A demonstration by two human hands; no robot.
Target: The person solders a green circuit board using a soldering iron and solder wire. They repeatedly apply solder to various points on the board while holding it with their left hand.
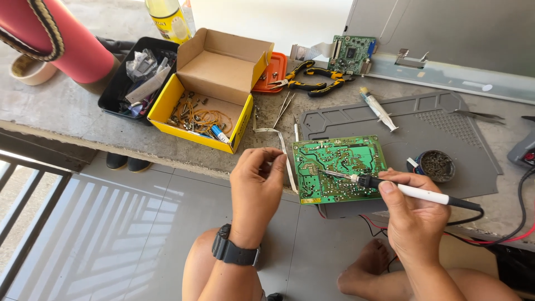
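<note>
**Soldering iron on the green board**

The green circuit board (340, 169) lies at the near edge of the grey work mat (446, 131), with its solder side up, and part of it hangs over the ledge toward my knees. My right hand (415, 214) holds the soldering iron (401, 188); my fingers are closed around its white handle like on a pen, and the metal tip rests on the left half of the board. The black cable goes from the handle to the right. My left hand (257, 187) is just beside the left edge of the board. Its thumb and fingers are pinched together near a thin pale strip (283, 147) that lies on the concrete, but I cannot tell if they really hold something. On this wrist I wear a black watch (234, 251).

On the mat, right of the board, stands a small round tin with brass wool (436, 165). Behind the board lies a white syringe tube (379, 108). Farther back are pliers with yellow and black handles (312, 78), a small orange tray (272, 72) and a second green board (351, 54) against a grey metal panel (440, 33).

To the left stands an open yellow cardboard box (214, 89) with brown flaps; inside are wires and small parts. Next to it is a black bin (136, 75) with plastic bags, and behind them a yellow bottle (167, 19) with a label.
</note>
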